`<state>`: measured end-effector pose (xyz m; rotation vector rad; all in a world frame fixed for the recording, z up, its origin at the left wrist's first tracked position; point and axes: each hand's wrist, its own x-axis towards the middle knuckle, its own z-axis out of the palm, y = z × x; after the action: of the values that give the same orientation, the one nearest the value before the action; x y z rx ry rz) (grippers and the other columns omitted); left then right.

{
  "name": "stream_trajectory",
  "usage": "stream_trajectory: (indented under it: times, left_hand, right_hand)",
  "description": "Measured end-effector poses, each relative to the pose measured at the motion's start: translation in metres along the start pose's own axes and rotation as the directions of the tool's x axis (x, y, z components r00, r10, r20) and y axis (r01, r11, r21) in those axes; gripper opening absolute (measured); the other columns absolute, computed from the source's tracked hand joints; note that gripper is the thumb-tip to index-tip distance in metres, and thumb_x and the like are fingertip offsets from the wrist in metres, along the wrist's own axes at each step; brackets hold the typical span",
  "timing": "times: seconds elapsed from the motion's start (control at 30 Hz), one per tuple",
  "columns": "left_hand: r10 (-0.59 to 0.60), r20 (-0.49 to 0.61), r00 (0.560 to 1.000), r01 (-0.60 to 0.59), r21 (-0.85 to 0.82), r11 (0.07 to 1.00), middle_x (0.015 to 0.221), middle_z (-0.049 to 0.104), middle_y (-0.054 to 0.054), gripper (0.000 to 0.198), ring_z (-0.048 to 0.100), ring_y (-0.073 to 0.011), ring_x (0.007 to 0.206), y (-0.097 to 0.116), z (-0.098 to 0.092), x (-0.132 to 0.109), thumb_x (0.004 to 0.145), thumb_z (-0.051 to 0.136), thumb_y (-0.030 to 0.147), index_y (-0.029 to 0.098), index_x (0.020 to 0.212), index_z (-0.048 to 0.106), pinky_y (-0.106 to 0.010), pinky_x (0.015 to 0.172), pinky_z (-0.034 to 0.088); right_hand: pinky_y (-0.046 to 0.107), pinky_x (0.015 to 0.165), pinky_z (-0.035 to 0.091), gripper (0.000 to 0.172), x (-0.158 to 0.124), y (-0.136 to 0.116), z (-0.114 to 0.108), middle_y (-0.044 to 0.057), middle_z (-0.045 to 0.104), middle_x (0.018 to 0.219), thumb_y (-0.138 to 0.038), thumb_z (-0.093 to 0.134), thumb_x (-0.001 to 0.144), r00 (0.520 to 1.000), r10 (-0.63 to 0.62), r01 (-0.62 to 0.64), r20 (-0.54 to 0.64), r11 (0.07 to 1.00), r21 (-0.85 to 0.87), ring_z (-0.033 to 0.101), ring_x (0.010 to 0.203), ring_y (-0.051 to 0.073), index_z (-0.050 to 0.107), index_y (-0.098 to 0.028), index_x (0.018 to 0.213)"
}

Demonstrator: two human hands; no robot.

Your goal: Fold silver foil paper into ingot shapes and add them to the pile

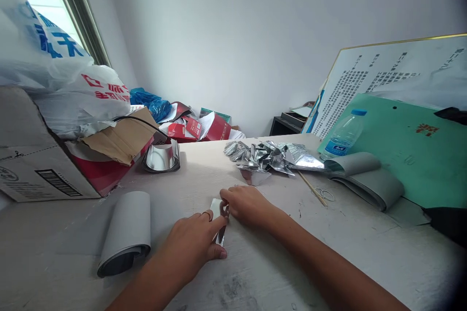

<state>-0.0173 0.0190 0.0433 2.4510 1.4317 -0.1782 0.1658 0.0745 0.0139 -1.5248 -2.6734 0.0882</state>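
Note:
A narrow, folded piece of silvery foil (216,207) lies on the white tabletop between my hands, its upper part pale and its lower edge shiny. My left hand (195,240), with a ring on one finger, spans it from the left, fingers on its surface and thumb near its lower end. From the right, my right hand (246,204) has its curled fingertips closed at the foil's upper right edge. My fingers cover part of the piece. Just beyond, a heap of crumpled and folded silver foil pieces (270,158) rests on the table.
A grey roll (127,228) lies at left, a silver roll (161,156) behind it. Boxes (47,155) and plastic bags (76,92) crowd the left. At right are a thin stick (312,188), a folded grey sheet (368,180), a bottle (343,133) and a green board (419,155).

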Motion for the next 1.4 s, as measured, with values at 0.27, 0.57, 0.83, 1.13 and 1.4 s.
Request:
stream_trajectory:
  times: [0.27, 0.57, 0.83, 1.13, 1.4]
  left_hand:
    - [0.06, -0.073, 0.996, -0.066, -0.084, 0.994, 0.102, 0.064, 0.001, 0.034, 0.062, -0.0237, 0.091, -0.009, 0.008, 0.004, 0.086, 0.069, 0.041, 0.033, 0.117, 0.059, -0.031, 0.07, 0.036]
    - [0.14, -0.157, 0.978, -0.151, -0.061, 0.987, 0.104, 0.063, -0.002, 0.033, 0.059, -0.0254, 0.097, -0.012, 0.017, 0.002, 0.09, 0.061, 0.035, 0.029, 0.122, 0.057, -0.035, 0.077, 0.04]
    - [0.14, -0.22, 0.965, -0.136, 0.03, 0.99, 0.116, 0.059, -0.005, 0.032, 0.051, -0.0256, 0.107, -0.021, 0.013, 0.011, 0.084, 0.046, 0.009, 0.024, 0.109, 0.061, -0.041, 0.086, 0.039]
    - [-0.055, -0.26, 0.964, 0.028, -0.107, 0.994, 0.1, 0.061, -0.003, 0.023, 0.056, -0.0195, 0.094, -0.029, 0.011, 0.014, 0.083, 0.044, 0.004, 0.021, 0.087, 0.06, -0.032, 0.077, 0.039]
    - [-0.013, -0.247, 0.969, -0.032, -0.176, 0.984, 0.087, 0.061, -0.003, 0.008, 0.055, -0.0201, 0.085, -0.03, 0.013, 0.017, 0.084, 0.051, 0.017, 0.019, 0.077, 0.055, -0.03, 0.071, 0.037]
  right_hand:
    - [0.026, 0.061, 0.024, 0.013, 0.006, 0.009, 0.008, 0.007, 0.067, 0.096, -0.02, 0.044, 0.094, 0.992, 0.106, -0.109, -0.061, 0.993, -0.041, 0.061, 0.083, 0.018, 0.056, -0.019, 0.1]
    - [0.028, 0.061, 0.021, 0.012, -0.002, 0.003, 0.002, 0.004, 0.063, 0.104, -0.018, 0.048, 0.091, 0.995, -0.017, 0.008, -0.097, 0.996, -0.086, 0.058, 0.088, 0.016, 0.056, -0.019, 0.099]
    - [0.027, 0.069, 0.028, 0.008, -0.005, 0.002, -0.002, 0.002, 0.06, 0.093, -0.019, 0.052, 0.09, 0.958, -0.25, 0.249, -0.141, 0.968, -0.022, 0.049, 0.083, 0.012, 0.057, -0.016, 0.084]
    - [0.024, 0.064, 0.023, 0.017, -0.01, -0.002, -0.008, 0.001, 0.061, 0.088, -0.033, 0.061, 0.088, 0.967, -0.246, 0.254, -0.067, 0.954, 0.158, 0.047, 0.077, 0.011, 0.058, -0.017, 0.086]
    - [0.024, 0.065, 0.026, 0.007, -0.015, -0.021, -0.006, 0.001, 0.066, 0.094, -0.02, 0.053, 0.089, 0.955, -0.294, 0.296, -0.036, 0.94, 0.168, 0.054, 0.08, 0.011, 0.059, -0.017, 0.092]
